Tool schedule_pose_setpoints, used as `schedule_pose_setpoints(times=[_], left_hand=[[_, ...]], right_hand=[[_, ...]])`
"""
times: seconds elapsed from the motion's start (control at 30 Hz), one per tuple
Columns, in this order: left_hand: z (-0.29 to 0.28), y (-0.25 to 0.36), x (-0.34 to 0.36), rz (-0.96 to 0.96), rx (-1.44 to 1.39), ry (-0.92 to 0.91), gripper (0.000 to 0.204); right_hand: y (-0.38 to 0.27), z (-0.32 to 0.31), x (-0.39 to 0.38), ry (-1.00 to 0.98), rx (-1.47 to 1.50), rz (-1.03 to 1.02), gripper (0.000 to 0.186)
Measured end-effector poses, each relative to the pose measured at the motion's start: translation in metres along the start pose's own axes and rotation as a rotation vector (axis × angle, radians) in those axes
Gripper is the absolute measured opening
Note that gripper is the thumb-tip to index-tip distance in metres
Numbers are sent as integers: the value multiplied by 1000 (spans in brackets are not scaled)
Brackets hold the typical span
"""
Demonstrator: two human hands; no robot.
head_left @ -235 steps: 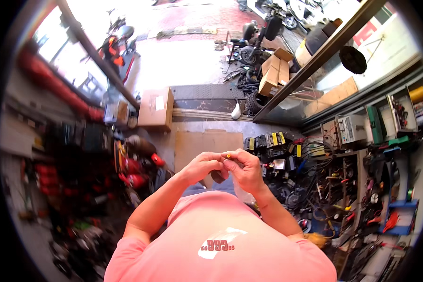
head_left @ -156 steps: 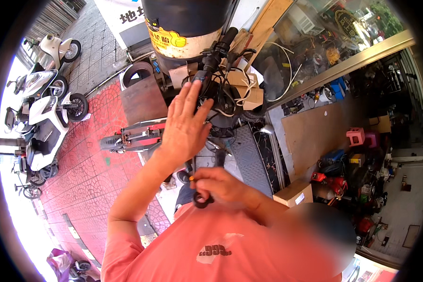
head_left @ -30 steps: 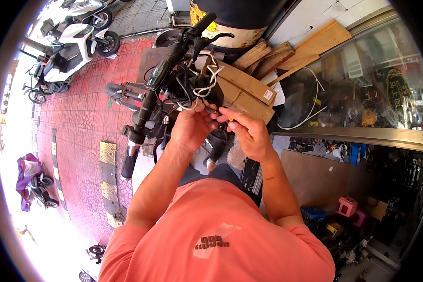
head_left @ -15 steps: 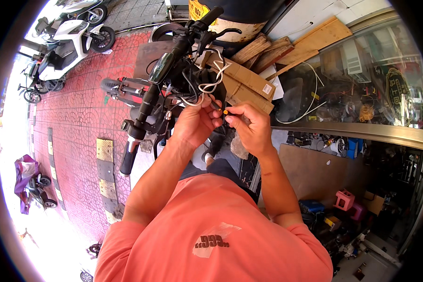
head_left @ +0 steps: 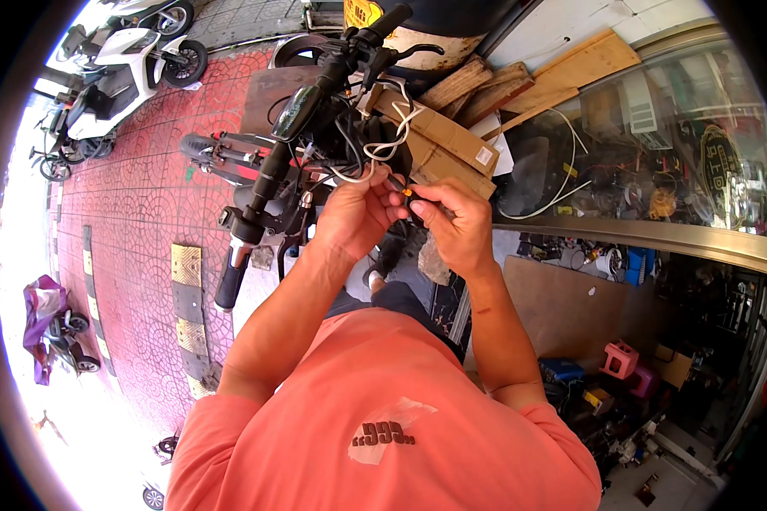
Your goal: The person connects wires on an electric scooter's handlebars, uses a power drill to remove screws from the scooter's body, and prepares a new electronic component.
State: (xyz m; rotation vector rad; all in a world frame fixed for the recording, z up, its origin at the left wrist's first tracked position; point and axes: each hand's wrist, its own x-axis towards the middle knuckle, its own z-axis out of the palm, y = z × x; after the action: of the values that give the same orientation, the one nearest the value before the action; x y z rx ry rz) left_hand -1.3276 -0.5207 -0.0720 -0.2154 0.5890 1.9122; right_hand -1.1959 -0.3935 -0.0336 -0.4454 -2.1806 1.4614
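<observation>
Gently, hold the dark connector (head_left: 396, 181) pinched in your left hand (head_left: 354, 213) straight against the orange-tipped connector (head_left: 408, 193) (partly hidden) pinched in your right hand (head_left: 458, 223).

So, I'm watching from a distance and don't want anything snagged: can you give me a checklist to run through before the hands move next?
1. Left hand gripping the dark cable: ok, pinched in the fingertips.
2. Right hand gripping the dark lead: ok, between thumb and fingers.
3. Orange connector end fully seated: cannot tell, too small, though it sits between both hands' fingertips.
4. White cable well clear of the fingers: not ok, it loops right by the left fingertips.
5. Handlebar's lower grip free of both hands: ok.
</observation>
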Motion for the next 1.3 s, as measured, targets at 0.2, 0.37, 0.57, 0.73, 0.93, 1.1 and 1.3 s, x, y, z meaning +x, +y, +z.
schedule_pose_setpoints(times=[0.2, 0.37, 0.57, 0.73, 0.93, 1.1, 1.3], left_hand=[[0, -1, 0, 26, 4, 7, 13], [3, -1, -1, 30, 15, 22, 13], [3, 0, -1, 79, 57, 42, 11], [3, -3, -1, 187, 170, 56, 10], [1, -5, 0, 225, 190, 32, 15], [-3, -6, -1, 244, 198, -16, 17], [-1, -9, -1, 298, 348, 1, 18]], right_hand=[[-2, -1, -1, -2, -20, -22, 16], [-4, -1, 0, 4, -41, -32, 16], [-11, -2, 3, -1, -122, -38, 17], [-14, 2, 3, 23, -257, -51, 14], [-14, 6, 2, 27, -303, -17, 13], [-9, 11, 1, 53, -251, -21, 12], [-13, 11, 1, 61, -226, -18, 10]])
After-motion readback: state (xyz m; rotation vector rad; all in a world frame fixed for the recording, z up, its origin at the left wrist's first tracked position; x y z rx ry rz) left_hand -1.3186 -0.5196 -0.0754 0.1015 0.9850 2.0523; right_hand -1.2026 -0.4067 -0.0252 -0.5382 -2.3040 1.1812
